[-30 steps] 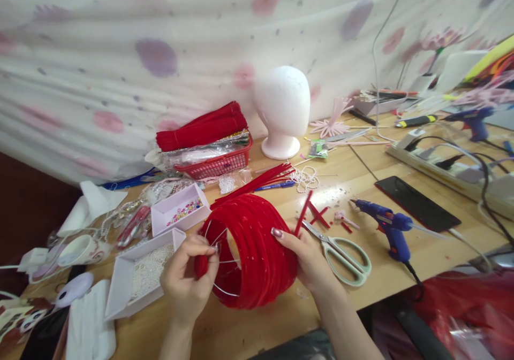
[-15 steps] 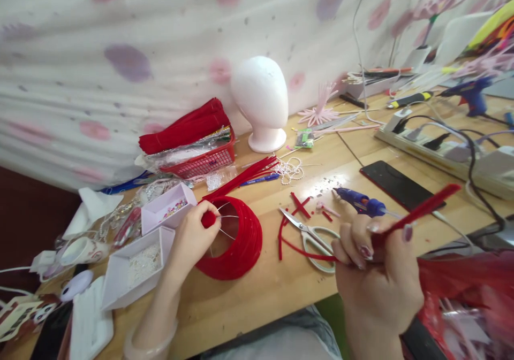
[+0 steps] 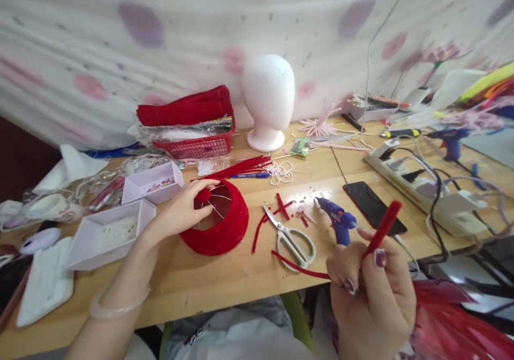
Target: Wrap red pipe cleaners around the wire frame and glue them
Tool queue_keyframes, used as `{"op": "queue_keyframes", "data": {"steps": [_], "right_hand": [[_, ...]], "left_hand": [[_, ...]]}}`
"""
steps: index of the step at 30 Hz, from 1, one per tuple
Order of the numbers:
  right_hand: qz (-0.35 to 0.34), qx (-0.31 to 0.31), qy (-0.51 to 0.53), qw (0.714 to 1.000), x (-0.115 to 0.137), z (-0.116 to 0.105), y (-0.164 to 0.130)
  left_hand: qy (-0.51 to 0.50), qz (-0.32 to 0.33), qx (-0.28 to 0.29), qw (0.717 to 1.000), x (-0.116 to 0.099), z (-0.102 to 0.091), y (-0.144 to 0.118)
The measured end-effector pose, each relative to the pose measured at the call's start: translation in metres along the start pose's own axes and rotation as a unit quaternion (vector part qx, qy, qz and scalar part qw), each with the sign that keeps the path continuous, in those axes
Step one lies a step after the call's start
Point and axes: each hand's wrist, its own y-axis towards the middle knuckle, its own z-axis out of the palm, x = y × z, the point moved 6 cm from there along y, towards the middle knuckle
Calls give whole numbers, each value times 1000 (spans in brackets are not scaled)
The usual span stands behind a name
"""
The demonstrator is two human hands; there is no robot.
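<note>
A red cap-shaped wire frame (image 3: 225, 226), wound with fuzzy red strips, lies on the table with its open top showing thin bare wires. My left hand (image 3: 180, 210) grips its left rim, thumb inside the opening, beside a red fuzzy knob (image 3: 204, 194). My right hand (image 3: 373, 296), raised near the table's front edge, is closed on a red chenille stem (image 3: 385, 226). One end points up past my thumb; a thin length trails out leftward. Scissors (image 3: 293, 242) and red offcuts (image 3: 284, 207) lie between my hands. Just beyond my right hand lies a blue glue gun (image 3: 337, 218).
A white foam head (image 3: 269, 103) stands at the back beside a red basket (image 3: 196, 146) stacked with red stems. White trays (image 3: 90, 247) of beads sit left. A phone (image 3: 373, 205) and a loaded power strip (image 3: 421, 189) with cables occupy the right.
The view has shifted, so things on the table appear further left. My left thumb has parted from the fingers inside the frame's opening. My right hand has turned the stem more upright.
</note>
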Motion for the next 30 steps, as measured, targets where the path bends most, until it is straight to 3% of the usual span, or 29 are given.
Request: {"op": "queue_keyframes", "data": {"steps": [8,12,16,18,21,24,28,30], "right_hand": [[8,9,-79,997,1,11,-6],[-6,23,-172,985,2,23,-22],[-28,124,-286,950,-12,50,-47],[-68,177,-332,924,-23,67,-63],[-142,253,-358,888,-42,95,-86],[-214,307,-353,857,-56,115,-101],[-259,377,-382,803,-60,116,-100],[-275,384,-418,776,-53,106,-90]], "left_hand": [[-22,3,-20,1000,2,-20,-9],[-50,37,-124,990,-6,-28,-42],[-124,23,-265,956,-15,-23,-99],[-196,18,-240,951,-19,-9,-121],[-331,30,-97,938,-24,24,-138],[-472,-11,-133,872,-7,37,-142],[-704,-69,-127,695,18,36,-136],[-749,-75,-141,643,29,20,-135]]}}
